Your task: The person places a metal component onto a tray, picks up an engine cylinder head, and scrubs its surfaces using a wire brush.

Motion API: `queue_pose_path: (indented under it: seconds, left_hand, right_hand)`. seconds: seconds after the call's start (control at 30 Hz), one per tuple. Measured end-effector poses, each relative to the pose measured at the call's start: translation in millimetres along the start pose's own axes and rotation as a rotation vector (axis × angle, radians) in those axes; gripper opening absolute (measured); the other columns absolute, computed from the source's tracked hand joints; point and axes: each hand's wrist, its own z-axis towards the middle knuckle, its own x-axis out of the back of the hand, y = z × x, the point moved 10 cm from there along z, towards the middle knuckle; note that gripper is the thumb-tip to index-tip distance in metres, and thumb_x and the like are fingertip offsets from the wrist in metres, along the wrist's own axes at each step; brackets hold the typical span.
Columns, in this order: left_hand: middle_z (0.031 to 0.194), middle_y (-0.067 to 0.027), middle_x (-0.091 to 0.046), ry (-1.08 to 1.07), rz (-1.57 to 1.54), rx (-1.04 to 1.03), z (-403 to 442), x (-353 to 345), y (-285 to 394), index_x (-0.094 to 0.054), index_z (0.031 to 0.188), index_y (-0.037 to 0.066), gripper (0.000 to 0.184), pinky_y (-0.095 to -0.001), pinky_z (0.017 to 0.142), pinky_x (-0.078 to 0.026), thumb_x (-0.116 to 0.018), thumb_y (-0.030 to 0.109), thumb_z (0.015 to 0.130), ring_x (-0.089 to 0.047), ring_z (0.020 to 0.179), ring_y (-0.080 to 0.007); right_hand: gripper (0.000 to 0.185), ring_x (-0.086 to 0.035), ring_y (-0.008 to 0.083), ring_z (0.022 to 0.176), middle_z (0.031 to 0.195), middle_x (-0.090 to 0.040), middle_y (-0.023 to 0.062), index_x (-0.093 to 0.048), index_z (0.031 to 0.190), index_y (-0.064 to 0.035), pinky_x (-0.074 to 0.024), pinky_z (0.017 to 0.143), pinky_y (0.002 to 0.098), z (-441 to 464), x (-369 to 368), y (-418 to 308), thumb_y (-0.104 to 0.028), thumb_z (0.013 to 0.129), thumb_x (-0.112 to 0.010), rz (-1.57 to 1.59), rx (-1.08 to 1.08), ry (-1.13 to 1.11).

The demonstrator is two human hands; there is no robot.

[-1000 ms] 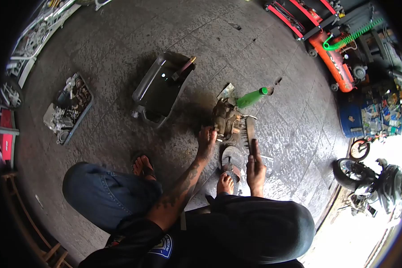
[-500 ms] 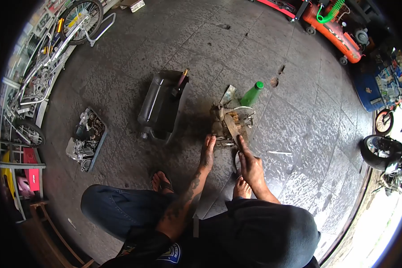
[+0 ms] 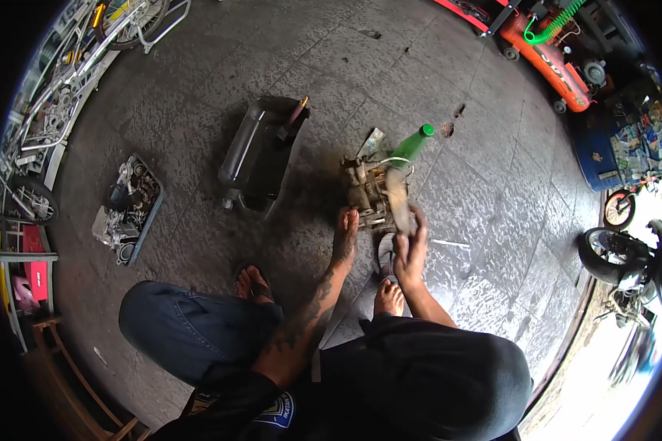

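Observation:
A grimy brown engine part (image 3: 357,192) sits on the floor in front of me. The fingertips of my left hand (image 3: 346,237) are pressed together against its near left edge. In my right hand (image 3: 413,253) is a flat, pale brown brush (image 3: 397,198), smeared by motion. Its far end lies over the right side of the engine part, and my fingers hide its near end. Right behind the part stands a green bottle (image 3: 410,147) with a green cap, and a small flat packet (image 3: 372,141) lies beside it.
Left of the engine part is a cut-open black container (image 3: 232,165) with a brown-handled tool (image 3: 297,114) in it. Farther left, a tray (image 3: 153,224) holds metal engine parts. A white stick (image 3: 450,243) lies at right. An orange compressor (image 3: 555,73) stands at the far right.
The brush has swung to the right over the engine part, and my right hand has turned more upright with its fingers straighter. My left hand stays at the part. The whole view has shifted slightly.

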Motion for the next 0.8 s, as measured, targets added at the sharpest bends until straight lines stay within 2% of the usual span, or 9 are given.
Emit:
queue_pose_path:
  seconds: [0.13, 0.2, 0.27, 0.3, 0.37, 0.4, 0.63, 0.7, 0.8]
  left_hand:
    - [0.098, 0.0025, -0.047, 0.041, -0.072, 0.008, -1.2, 1.6, -10.7, -0.053, 0.108, 0.009, 0.031, -0.0242, 0.082, -0.036, -0.046, 0.039, 0.103, -0.042, 0.092, -0.0079]
    - [0.097, 0.0029, -0.047, 0.039, -0.055, -0.003, 2.0, -0.9, -8.3, -0.053, 0.108, 0.009, 0.031, -0.0239, 0.081, -0.037, -0.047, 0.038, 0.103, -0.042, 0.091, -0.0074]
    - [0.092, 0.0043, -0.046, 0.029, -0.037, 0.032, -4.8, -0.9, -21.2, -0.052, 0.106, 0.008, 0.030, -0.0241, 0.077, -0.036, -0.047, 0.037, 0.103, -0.040, 0.086, -0.0068]
    - [0.092, 0.0043, -0.046, 0.018, -0.035, 0.035, 1.7, -3.2, -17.2, -0.052, 0.106, 0.008, 0.030, -0.0241, 0.077, -0.036, -0.047, 0.037, 0.103, -0.040, 0.086, -0.0068]
    - [0.090, 0.0046, -0.044, 0.055, -0.086, -0.002, 1.6, 5.1, -13.2, -0.051, 0.103, 0.008, 0.030, -0.0250, 0.076, -0.036, -0.047, 0.038, 0.103, -0.039, 0.084, -0.0072]
    - [0.092, 0.0039, -0.045, 0.022, -0.040, -0.020, 2.5, 2.5, -9.4, -0.051, 0.103, 0.007, 0.031, -0.0247, 0.079, -0.037, -0.048, 0.038, 0.103, -0.041, 0.086, -0.0074]
    - [0.101, 0.0014, -0.052, -0.006, -0.006, 0.035, -7.5, -4.1, -19.9, -0.054, 0.113, 0.007, 0.032, -0.0260, 0.085, -0.039, -0.049, 0.037, 0.102, -0.046, 0.093, -0.0083]
    - [0.101, 0.0013, -0.053, 0.008, -0.057, 0.023, -5.7, -2.1, -24.3, -0.054, 0.113, 0.007, 0.034, -0.0262, 0.085, -0.039, -0.049, 0.038, 0.102, -0.046, 0.093, -0.0085]
    - [0.100, 0.0011, -0.053, 0.040, -0.180, -0.028, -3.3, -4.4, -9.3, -0.054, 0.111, 0.007, 0.037, -0.0264, 0.084, -0.039, -0.049, 0.042, 0.101, -0.046, 0.093, -0.0088]
  right_hand:
    - [0.039, -0.063, 0.0493, 0.092, 0.094, -0.065, 0.0303, -0.041, 0.127, 0.0011, -0.0512, 0.078, 0.0457, -23.7, -14.5, 65.2, -0.011, 0.094, -0.056, -0.168, -0.066, -0.082]
    - [0.034, -0.067, 0.0435, 0.087, 0.089, -0.066, 0.0258, -0.045, 0.124, 0.0001, -0.0514, 0.074, 0.0452, -25.3, -3.4, 66.8, -0.014, 0.095, -0.057, -0.077, 0.071, 0.030]
    - [0.026, -0.068, 0.0345, 0.075, 0.083, -0.067, 0.0210, -0.052, 0.116, 0.0005, -0.0506, 0.066, 0.0422, -26.7, 8.3, 45.7, -0.015, 0.096, -0.055, -0.100, -0.109, 0.056]
    - [0.020, -0.066, 0.0329, 0.067, 0.076, -0.065, 0.0190, -0.057, 0.107, 0.0011, -0.0484, 0.061, 0.0412, -19.1, 13.5, 42.6, -0.016, 0.096, -0.056, 0.067, -0.019, 0.147]
    - [0.021, -0.066, 0.0348, 0.065, 0.072, -0.064, 0.0222, -0.060, 0.097, 0.0020, -0.0474, 0.059, 0.0405, 4.0, 7.4, 22.9, -0.019, 0.095, -0.058, -0.035, -0.172, 0.048]
    - [0.026, -0.065, 0.0392, 0.066, 0.072, -0.063, 0.0262, -0.061, 0.088, 0.0033, -0.0470, 0.059, 0.0409, 15.4, -3.9, 26.5, -0.022, 0.095, -0.058, -0.133, -0.055, 0.048]
    - [0.027, -0.065, 0.0446, 0.075, 0.075, -0.066, 0.0233, -0.063, 0.098, 0.0002, -0.0496, 0.063, 0.0435, -31.5, 5.5, 52.8, -0.026, 0.096, -0.056, -0.113, -0.308, -0.063]
    - [0.028, -0.065, 0.0455, 0.076, 0.077, -0.067, 0.0245, -0.056, 0.113, -0.0020, -0.0501, 0.063, 0.0469, -9.0, 15.3, -12.5, -0.024, 0.096, -0.057, -0.289, -0.076, -0.082]
    - [0.032, -0.065, 0.0446, 0.075, 0.080, -0.068, 0.0233, -0.042, 0.116, -0.0057, -0.0483, 0.062, 0.0477, 13.6, 15.9, -24.5, -0.020, 0.094, -0.061, -0.422, -0.101, -0.199]
